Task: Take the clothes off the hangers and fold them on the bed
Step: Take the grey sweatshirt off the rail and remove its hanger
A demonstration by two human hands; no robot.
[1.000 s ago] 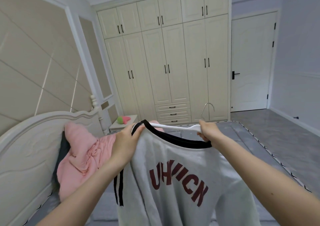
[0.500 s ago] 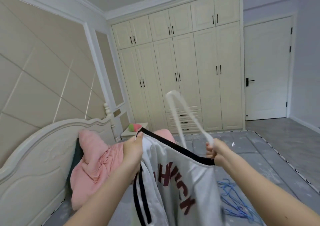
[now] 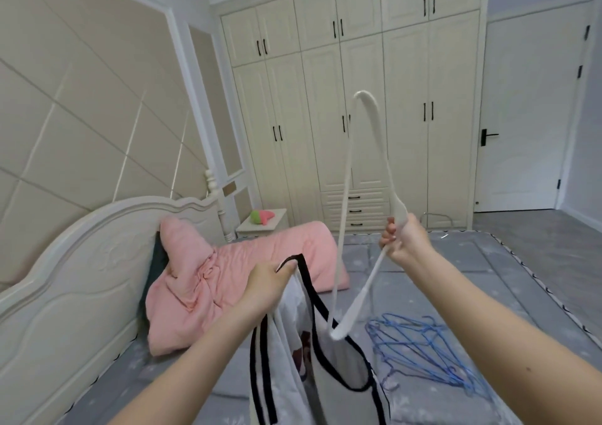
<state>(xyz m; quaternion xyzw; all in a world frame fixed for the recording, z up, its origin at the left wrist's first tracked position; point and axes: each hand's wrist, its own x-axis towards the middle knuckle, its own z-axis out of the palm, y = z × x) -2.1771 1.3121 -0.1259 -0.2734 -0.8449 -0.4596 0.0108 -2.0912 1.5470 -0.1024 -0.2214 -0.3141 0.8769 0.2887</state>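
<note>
Two hands are busy over the bed. Your left hand pinches the black ribbed collar of the white sweatshirt, fingers curled around the neckband, so the soft knit hangs down in loose folds above the mattress. Two black stripes run down the fabric below that hand. Dark red print shows between the folds, but the cloth is too crumpled for you to read any letters.

Your right hand grips the white hanger near its middle, fingers wrapped round the smooth plastic. The hanger stands almost on end: one rounded shoulder tip rises high in front of the wardrobe, the other dips to the open neck of the sweatshirt.

A bundle of thin blue wire hangers lies on the grey quilted mattress cover, just beside the hanging garment on your right. A rumpled pink quilt is heaped against the carved cream headboard. The wardrobe has cream panelled doors with slim black handles, and a white door with a black lever stands to its right. A small green and pink soft object sits on the nightstand.
</note>
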